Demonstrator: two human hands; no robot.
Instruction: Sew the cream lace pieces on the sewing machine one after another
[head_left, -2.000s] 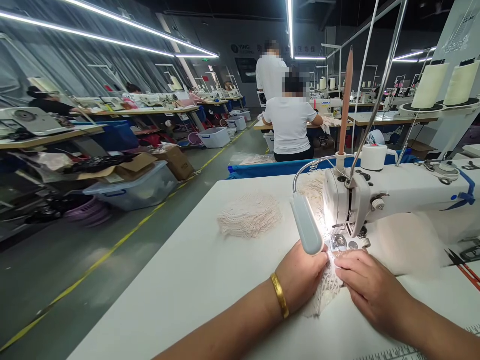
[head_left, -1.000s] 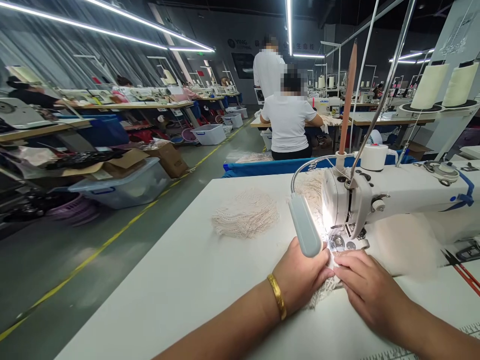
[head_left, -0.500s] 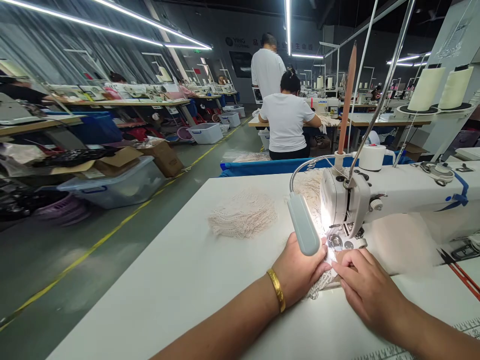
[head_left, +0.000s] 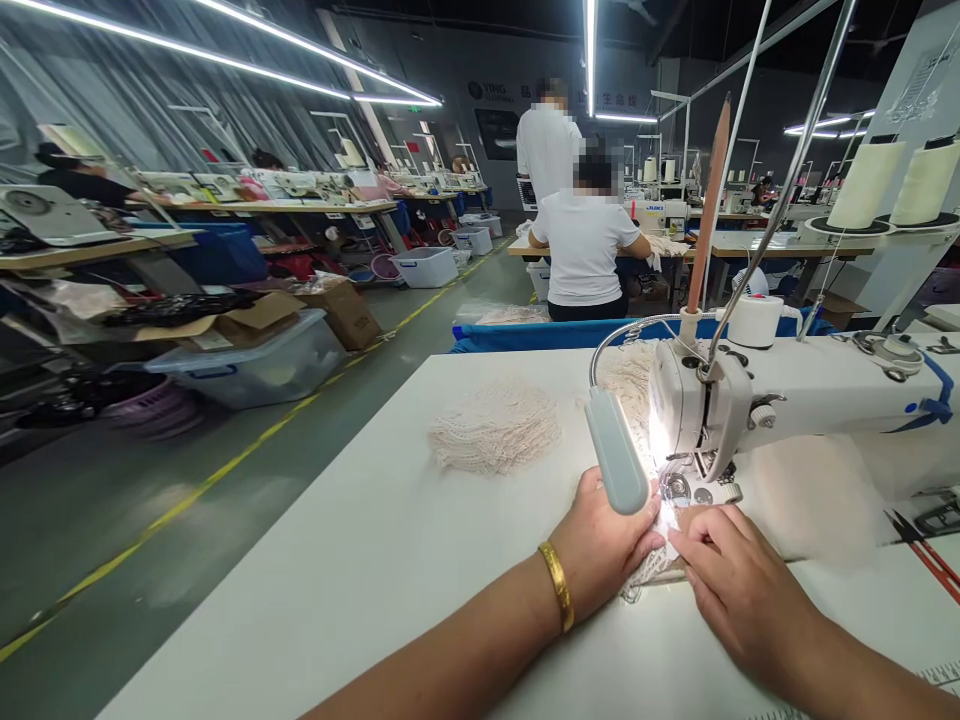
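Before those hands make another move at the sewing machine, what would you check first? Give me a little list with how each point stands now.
1. Left hand at the lace: ok, its fingers meet the fabric.
2. Right hand at the lace too: ok, its fingertips are at the near side.
3. Work light on: ok, bright light falls beside the sewing machine head.
4. Fingers clear of the needle: cannot tell, the needle is too small to make out.
5. Lace pile apart from the hands: ok, it lies farther back on the white table.
6. Lace lying flat: not ok, its near end looks bunched.
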